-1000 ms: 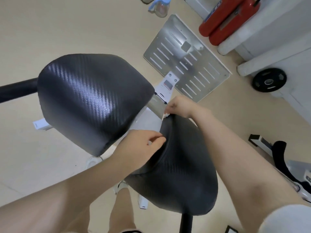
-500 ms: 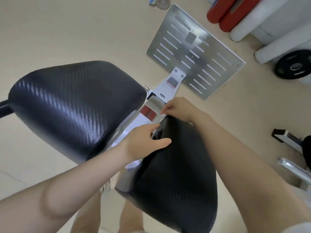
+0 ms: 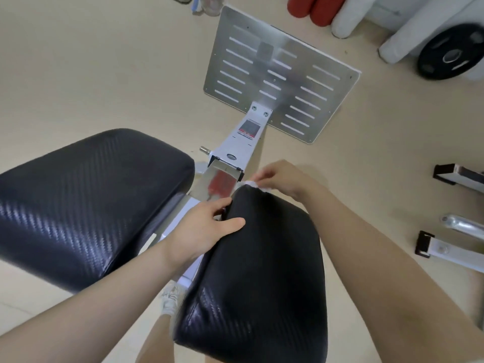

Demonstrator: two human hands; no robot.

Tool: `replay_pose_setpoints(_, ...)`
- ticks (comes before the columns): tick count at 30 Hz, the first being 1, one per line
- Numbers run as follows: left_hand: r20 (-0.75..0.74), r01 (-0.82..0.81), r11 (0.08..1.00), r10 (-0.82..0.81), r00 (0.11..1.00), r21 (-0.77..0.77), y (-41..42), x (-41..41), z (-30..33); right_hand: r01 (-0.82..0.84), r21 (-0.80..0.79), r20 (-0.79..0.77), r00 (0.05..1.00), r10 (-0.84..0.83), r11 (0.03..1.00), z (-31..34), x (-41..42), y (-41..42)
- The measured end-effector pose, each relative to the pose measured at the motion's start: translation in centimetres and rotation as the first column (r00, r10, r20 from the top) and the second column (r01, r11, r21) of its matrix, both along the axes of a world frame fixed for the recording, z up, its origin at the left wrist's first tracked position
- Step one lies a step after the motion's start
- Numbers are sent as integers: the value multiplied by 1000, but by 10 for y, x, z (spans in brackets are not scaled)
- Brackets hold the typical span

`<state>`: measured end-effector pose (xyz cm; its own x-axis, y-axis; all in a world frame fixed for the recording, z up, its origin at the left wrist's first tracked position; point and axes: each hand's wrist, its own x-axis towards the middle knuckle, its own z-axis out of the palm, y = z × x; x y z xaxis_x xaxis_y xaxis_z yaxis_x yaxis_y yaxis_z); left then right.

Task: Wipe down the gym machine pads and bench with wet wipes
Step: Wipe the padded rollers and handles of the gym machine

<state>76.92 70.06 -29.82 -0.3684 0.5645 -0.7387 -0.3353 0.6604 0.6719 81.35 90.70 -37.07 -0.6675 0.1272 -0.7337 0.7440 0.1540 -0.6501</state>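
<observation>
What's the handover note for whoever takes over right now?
Left hand: grips the near-left edge of the right pad, thumb on top, steadying it; no wipe in it.
Right hand: pinches a white wet wipe against the far tip of that pad.
Left pad sits alongside, across the white frame; nobody is touching it.
Done: cannot tell which surfaces are already wiped.
Left: judging by the hands, the right pad's top and sides, then probably the left pad.

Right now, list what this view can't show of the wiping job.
- Wet wipe: mostly covered by the right hand; only a white edge shows.
- Right pad: near end cut off by the frame's bottom edge.
- Left hand: fingertips hidden behind the pad's edge.
- Left pad: blurred; wetness unreadable.
</observation>
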Motion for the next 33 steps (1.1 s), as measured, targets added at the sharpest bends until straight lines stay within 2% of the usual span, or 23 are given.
replay_pose_setpoints(4,-30,88,996,-89,996,-34,7,-6,-5,-11,-68,-31,999,9,998,-2,-1,-3)
replay_pose_setpoints(6,-70,116,991,-121,990,-73,12,-7,-8,15,-20,-1,1000,-15,1000,-5,20,13)
replay_pose_setpoints(9,-191,163,975,-191,963,-149,21,-5,-13,37,74,93,995,-44,997,-10,54,32)
replay_pose_setpoints(13,-331,237,942,-307,892,-236,34,-5,-15,115,36,74,990,-118,993,-16,55,28)
replay_pose_setpoints(17,-308,247,937,-317,897,-248,39,-7,-12,52,-2,2,999,-52,999,-17,26,12)
replay_pose_setpoints(20,-307,215,937,-298,904,-275,38,-5,-10,43,20,28,999,-43,999,-12,39,17)
replay_pose_setpoints(23,-313,185,941,-273,910,-285,41,0,-4,143,73,84,985,-149,987,-11,79,29)
replay_pose_setpoints(25,-309,184,940,-273,911,-287,43,2,0,347,-1,120,931,-344,938,-8,107,30)
replay_pose_setpoints(26,-302,182,942,-267,915,-282,44,2,2,481,-65,139,872,-470,874,-6,119,25)
replay_pose_setpoints(29,-242,118,962,-179,954,-248,42,4,7,797,-159,163,603,-781,582,5,146,-4)
replay_pose_setpoints(31,-218,85,969,-137,966,-231,39,6,12,857,-113,144,515,-845,503,18,163,-28)
replay_pose_setpoints(33,-192,63,976,-104,976,-208,34,9,18,861,-78,126,508,-852,502,36,184,-53)
